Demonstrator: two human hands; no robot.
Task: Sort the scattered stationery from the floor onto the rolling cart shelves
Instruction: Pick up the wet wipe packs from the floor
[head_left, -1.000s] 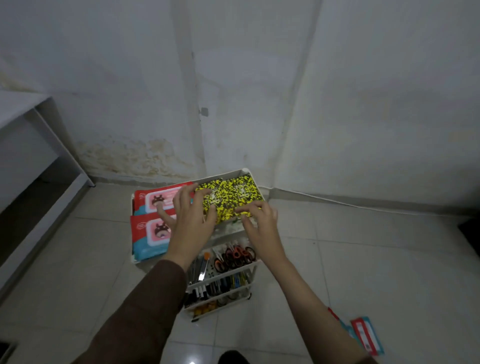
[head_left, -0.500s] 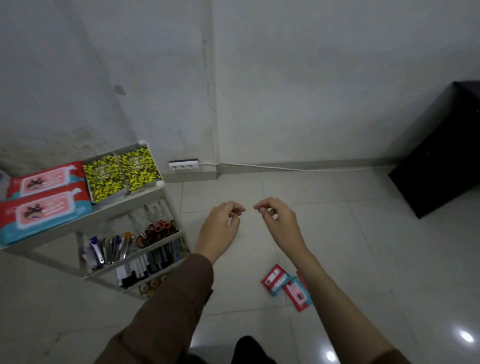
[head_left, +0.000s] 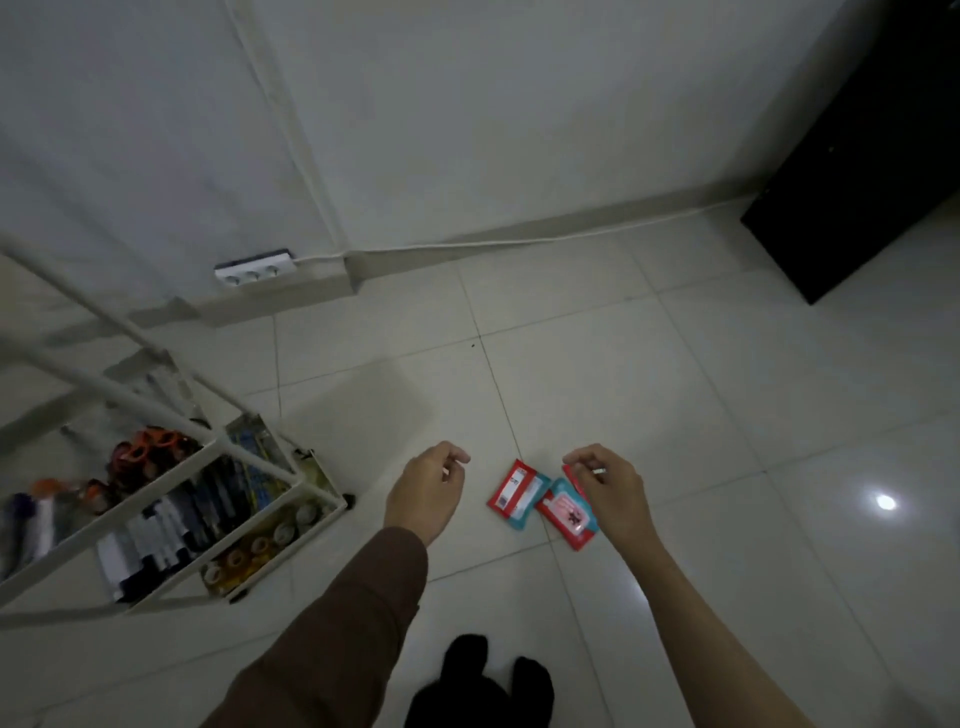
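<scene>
Hands lowered towards red packets (head_left: 540, 501); left hand (head_left: 426, 491), right hand (head_left: 613, 488), fingers loosely curled, empty

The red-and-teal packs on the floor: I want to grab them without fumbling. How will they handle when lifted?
The left pack and right pack look like flat, soft film pouches, so they would probably flex rather than stay stiff. Lying flat, they should not roll. The glossy tile floor suggests they may slide if pushed, so pinching an edge seems safer.

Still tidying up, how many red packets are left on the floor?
2, maybe more: one red packet between the hands, another overlapping it, partly under the right hand.
</scene>
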